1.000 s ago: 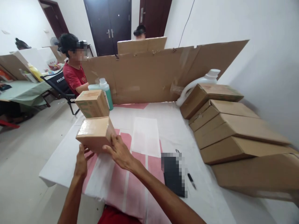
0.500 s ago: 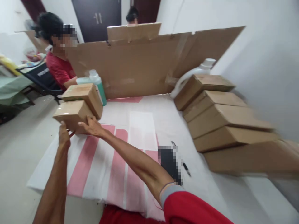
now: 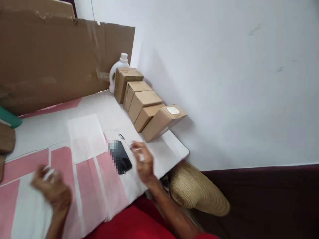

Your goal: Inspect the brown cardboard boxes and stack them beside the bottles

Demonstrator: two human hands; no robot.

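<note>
My right hand [image 3: 144,162] is just right of a black phone [image 3: 122,156], its thumb and fingers closed over the spot where a black pen lay. Only a small dark bit shows at the fingertips, so the pen is mostly hidden. My left hand [image 3: 53,189], smeared by motion, hovers above the pink and white cloth [image 3: 87,186] with loosely curled fingers apart and nothing visible in them. Beyond the phone lies a small dark pen-like piece [image 3: 121,136]. A white sheet [image 3: 86,137] is spread left of the phone.
Several cardboard boxes [image 3: 147,98] lean in a row along the wall, with a white jug [image 3: 123,59] behind them. A cardboard panel [image 3: 50,59] stands at the back. Brown boxes [image 3: 6,137] and a green bottle [image 3: 10,118] are at far left. A straw hat [image 3: 196,191] hangs below the table's right edge.
My view has swung right. Both hands have left the cardboard box on the left; the right hand has moved over beside the phone, the left is above the cloth.
</note>
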